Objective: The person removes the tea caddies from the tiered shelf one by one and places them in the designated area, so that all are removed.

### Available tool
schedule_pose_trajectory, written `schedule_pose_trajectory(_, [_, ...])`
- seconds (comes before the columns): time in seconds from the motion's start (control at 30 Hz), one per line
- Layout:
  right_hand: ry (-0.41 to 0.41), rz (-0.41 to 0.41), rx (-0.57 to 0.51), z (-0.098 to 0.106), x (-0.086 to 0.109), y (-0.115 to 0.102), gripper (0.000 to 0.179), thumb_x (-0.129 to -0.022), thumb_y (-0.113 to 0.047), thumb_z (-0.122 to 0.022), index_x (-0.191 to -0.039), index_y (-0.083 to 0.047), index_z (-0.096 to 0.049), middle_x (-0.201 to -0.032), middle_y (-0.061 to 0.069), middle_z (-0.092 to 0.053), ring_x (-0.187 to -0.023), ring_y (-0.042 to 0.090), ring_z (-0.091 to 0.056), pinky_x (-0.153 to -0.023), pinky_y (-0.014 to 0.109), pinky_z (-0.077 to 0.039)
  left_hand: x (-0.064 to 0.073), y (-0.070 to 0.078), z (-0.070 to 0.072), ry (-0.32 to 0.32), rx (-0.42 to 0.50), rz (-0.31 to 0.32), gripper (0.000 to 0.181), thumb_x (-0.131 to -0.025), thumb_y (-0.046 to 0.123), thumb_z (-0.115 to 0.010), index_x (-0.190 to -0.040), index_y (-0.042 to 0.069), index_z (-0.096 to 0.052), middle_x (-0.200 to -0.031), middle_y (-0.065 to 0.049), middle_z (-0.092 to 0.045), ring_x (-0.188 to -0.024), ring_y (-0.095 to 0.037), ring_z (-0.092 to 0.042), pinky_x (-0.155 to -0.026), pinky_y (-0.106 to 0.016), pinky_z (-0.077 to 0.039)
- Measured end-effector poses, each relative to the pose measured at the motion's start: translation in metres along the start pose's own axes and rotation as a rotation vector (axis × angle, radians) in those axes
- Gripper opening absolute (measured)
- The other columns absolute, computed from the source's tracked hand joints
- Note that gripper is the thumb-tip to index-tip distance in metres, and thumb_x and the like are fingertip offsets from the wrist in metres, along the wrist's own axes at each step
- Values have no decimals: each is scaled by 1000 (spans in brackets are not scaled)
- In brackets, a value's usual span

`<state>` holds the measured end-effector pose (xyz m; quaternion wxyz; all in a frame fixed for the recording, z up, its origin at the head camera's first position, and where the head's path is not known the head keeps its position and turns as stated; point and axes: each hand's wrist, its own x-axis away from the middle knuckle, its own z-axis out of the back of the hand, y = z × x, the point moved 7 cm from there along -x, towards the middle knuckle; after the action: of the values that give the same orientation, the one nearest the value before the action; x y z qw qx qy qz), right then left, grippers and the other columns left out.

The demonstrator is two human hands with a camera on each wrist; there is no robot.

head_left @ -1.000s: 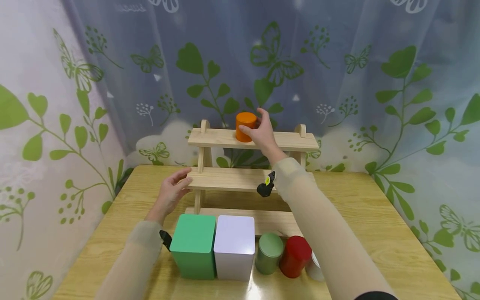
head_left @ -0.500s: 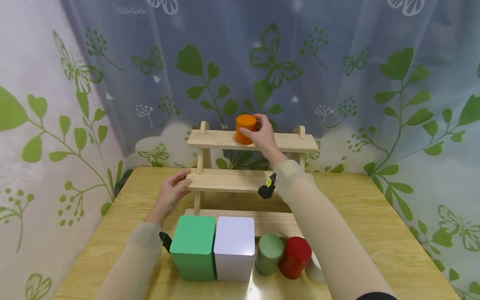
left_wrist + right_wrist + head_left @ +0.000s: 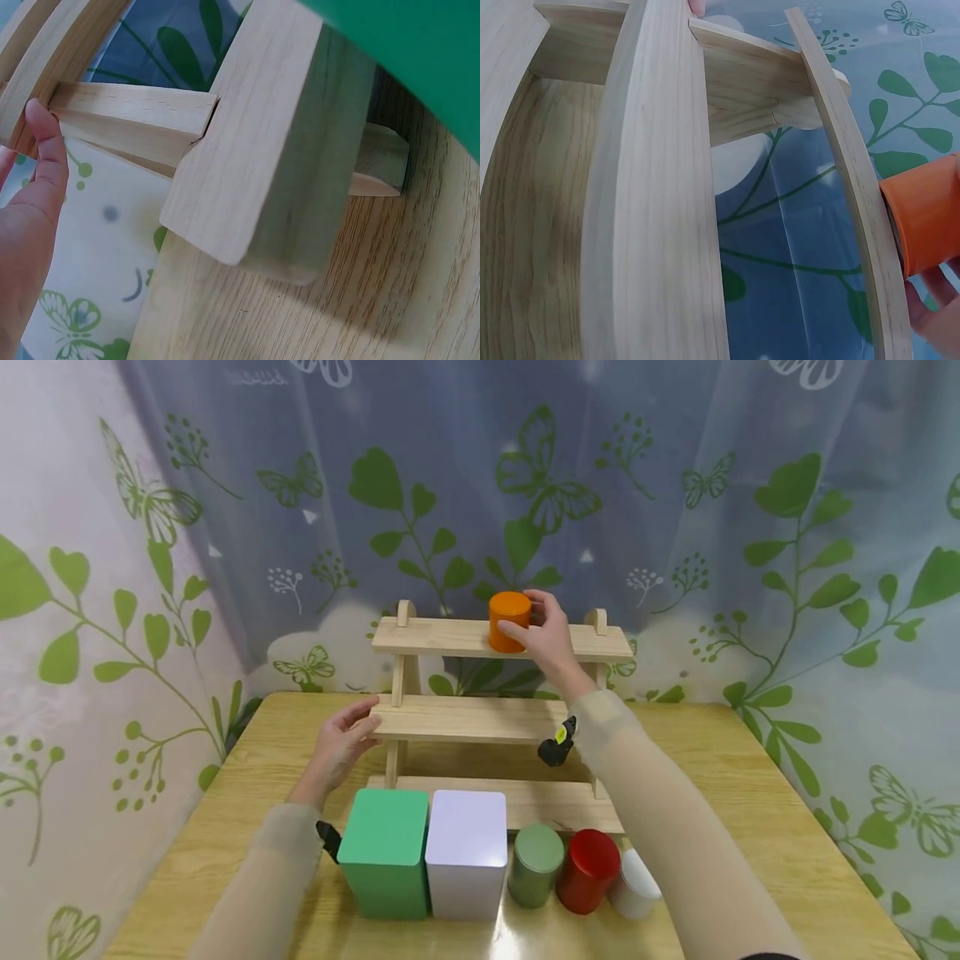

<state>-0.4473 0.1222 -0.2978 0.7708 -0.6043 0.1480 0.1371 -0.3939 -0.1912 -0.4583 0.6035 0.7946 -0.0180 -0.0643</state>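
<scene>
A small orange canister point(image 3: 508, 623) is on the top board of a three-tier wooden shelf point(image 3: 465, 720). My right hand point(image 3: 550, 633) grips it from the right, the thumb at its front. In the right wrist view the orange canister point(image 3: 924, 214) touches the top board, and part of my hand point(image 3: 939, 315) shows at the frame's edge. My left hand point(image 3: 339, 745) pinches the left end of the middle board. The left wrist view shows that hand point(image 3: 36, 202) with a fingertip on the board's edge; its other fingers are mostly hidden.
Before the shelf stand a green box point(image 3: 386, 835), a pale lavender box point(image 3: 467, 852), a green canister point(image 3: 536, 866), a red canister point(image 3: 588, 871) and a white canister point(image 3: 634, 885). My right forearm passes close to the white one. A patterned curtain point(image 3: 450, 485) hangs behind.
The orange canister has shifted a little to the right along the top board, with my right hand on it. My left hand keeps its place on the middle board.
</scene>
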Motion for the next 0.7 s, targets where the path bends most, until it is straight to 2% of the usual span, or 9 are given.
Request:
schedule_pose_trajectory(0.3, [-7, 44, 32, 10, 11, -8, 62, -81, -22, -75, -133, -9, -43, -123, 11, -51, -107, 25, -51, -89, 40, -46, 1, 4, -2, 8, -21, 13, 53, -90, 14, -63, -138, 1, -42, -130, -14, -41, -99, -17, -54, -82, -35, -50])
schedule_pose_trajectory(0.57, [-37, 93, 40, 15, 22, -15, 64, -81, -19, -74, -136, -7, -41, -126, 15, -49, -109, 30, -49, -87, 46, -46, 1, 1, -1, 16, -22, 5, 53, -90, 15, -63, -137, 1, -43, -132, -13, -41, -100, -18, -53, -75, -29, -51])
schedule_pose_trajectory(0.7, [-46, 106, 46, 18, 29, -16, 62, -82, -20, -73, -135, -8, -43, -124, 13, -50, -109, 27, -49, -86, 44, -47, 1, -1, 0, 21, -24, 0, 52, -89, 14, -64, -136, 1, -45, -131, -11, -42, -101, -19, -52, -75, -30, -51])
